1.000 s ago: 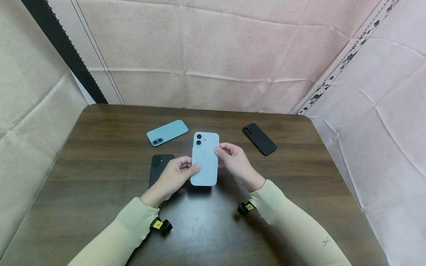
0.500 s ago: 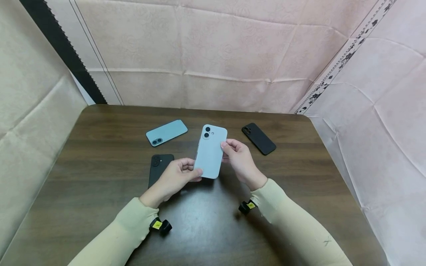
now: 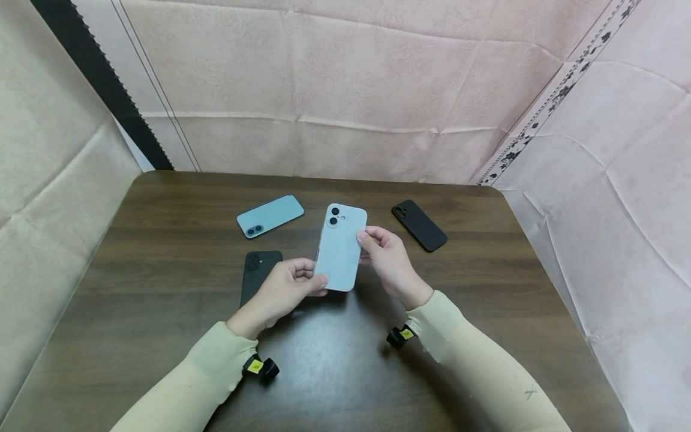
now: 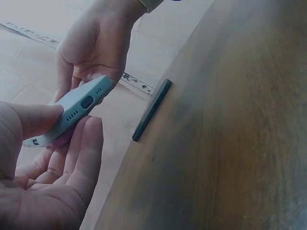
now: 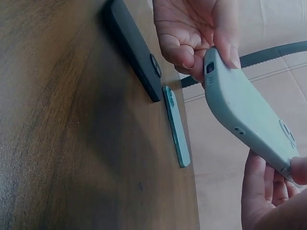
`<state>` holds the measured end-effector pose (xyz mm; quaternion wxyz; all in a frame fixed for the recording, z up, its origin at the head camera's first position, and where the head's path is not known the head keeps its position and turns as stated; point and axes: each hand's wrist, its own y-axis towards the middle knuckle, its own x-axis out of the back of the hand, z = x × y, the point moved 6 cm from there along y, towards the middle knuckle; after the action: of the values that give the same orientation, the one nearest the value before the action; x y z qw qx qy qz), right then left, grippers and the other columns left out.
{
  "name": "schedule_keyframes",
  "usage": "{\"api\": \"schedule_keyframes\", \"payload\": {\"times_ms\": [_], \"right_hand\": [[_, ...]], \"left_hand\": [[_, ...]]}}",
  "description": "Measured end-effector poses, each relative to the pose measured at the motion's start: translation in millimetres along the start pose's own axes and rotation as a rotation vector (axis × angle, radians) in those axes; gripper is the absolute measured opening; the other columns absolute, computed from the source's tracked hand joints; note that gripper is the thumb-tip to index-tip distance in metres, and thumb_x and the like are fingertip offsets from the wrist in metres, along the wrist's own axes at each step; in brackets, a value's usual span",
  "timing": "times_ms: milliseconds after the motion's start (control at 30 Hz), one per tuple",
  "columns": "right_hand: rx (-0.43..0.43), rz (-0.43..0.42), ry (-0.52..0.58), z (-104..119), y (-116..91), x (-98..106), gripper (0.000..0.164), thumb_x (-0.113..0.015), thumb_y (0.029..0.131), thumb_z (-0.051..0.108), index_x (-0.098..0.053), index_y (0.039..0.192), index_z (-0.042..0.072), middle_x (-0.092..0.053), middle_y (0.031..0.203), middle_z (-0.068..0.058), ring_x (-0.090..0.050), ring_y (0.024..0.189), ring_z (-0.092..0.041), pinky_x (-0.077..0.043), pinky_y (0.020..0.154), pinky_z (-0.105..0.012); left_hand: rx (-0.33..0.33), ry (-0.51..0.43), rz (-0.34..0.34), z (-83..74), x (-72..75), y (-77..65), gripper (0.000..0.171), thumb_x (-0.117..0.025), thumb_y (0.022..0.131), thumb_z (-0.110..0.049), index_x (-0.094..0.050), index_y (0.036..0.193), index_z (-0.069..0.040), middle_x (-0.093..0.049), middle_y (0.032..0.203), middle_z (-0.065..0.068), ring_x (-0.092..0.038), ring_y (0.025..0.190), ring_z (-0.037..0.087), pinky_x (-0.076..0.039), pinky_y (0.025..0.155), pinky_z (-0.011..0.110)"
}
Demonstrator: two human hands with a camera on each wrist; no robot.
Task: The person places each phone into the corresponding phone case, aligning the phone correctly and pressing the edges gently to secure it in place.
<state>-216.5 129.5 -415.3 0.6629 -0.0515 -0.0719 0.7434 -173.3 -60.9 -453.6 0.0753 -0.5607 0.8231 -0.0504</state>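
Note:
Both hands hold up a light blue phone in a case (image 3: 339, 252), its back and dark camera lenses turned upward. At its lower left corner, the left hand (image 3: 283, 291) pinches it, thumb on the back and fingers beneath. The right hand (image 3: 391, 264) grips the right edge near the middle, thumb on the back. In the left wrist view, the phone's bottom end (image 4: 79, 108) shows a port opening and small holes. The right wrist view shows the side of its case (image 5: 244, 108) with button shapes. The phone's front is hidden.
A black phone-shaped item (image 3: 256, 273) lies beside the left hand, partly covered by it. Behind it rests a blue phone (image 3: 270, 216). At the back right lies a black phone-shaped item (image 3: 419, 225) with camera openings. Everything is on a brown wooden table (image 3: 162, 252) with cloth hung around.
Over the first half second the phone moves slightly up and right, and its top leans to the right. Since then it has barely shifted, and both hands keep hold.

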Motion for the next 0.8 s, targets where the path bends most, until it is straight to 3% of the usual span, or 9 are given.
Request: {"api": "schedule_keyframes", "payload": {"times_ms": [333, 533, 800], "right_hand": [[0.005, 0.007, -0.004, 0.6, 0.0, 1.1, 0.025, -0.054, 0.101, 0.020, -0.061, 0.118, 0.003, -0.069, 0.106, -0.013, -0.063, 0.097, -0.035, -0.054, 0.082, -0.041], [0.001, 0.003, 0.001, 0.2, 0.2, 1.3, 0.025, -0.054, 0.101, 0.020, -0.061, 0.117, 0.003, -0.070, 0.105, -0.013, -0.063, 0.098, -0.036, -0.055, 0.079, -0.038], [0.001, 0.006, -0.008, 0.4, 0.2, 0.1, 0.026, -0.054, 0.101, 0.021, -0.062, 0.118, 0.004, -0.070, 0.104, -0.012, -0.063, 0.094, -0.032, -0.050, 0.087, -0.052]], "left_hand": [[-0.023, -0.035, 0.009, -2.4, -2.7, -0.7, 0.022, -0.068, 0.091, -0.010, -0.063, 0.109, 0.002, -0.068, 0.105, 0.016, -0.069, 0.092, 0.029, -0.052, 0.085, 0.052], [-0.026, -0.042, 0.012, -0.9, -2.5, 0.1, 0.022, -0.068, 0.091, -0.010, -0.063, 0.109, 0.003, -0.068, 0.105, 0.016, -0.068, 0.093, 0.032, -0.051, 0.085, 0.052], [-0.044, -0.065, 0.065, 0.2, -2.7, 1.6, 0.026, -0.067, 0.092, -0.010, -0.059, 0.110, 0.006, -0.066, 0.109, 0.019, -0.063, 0.101, 0.041, -0.052, 0.085, 0.051]]}}
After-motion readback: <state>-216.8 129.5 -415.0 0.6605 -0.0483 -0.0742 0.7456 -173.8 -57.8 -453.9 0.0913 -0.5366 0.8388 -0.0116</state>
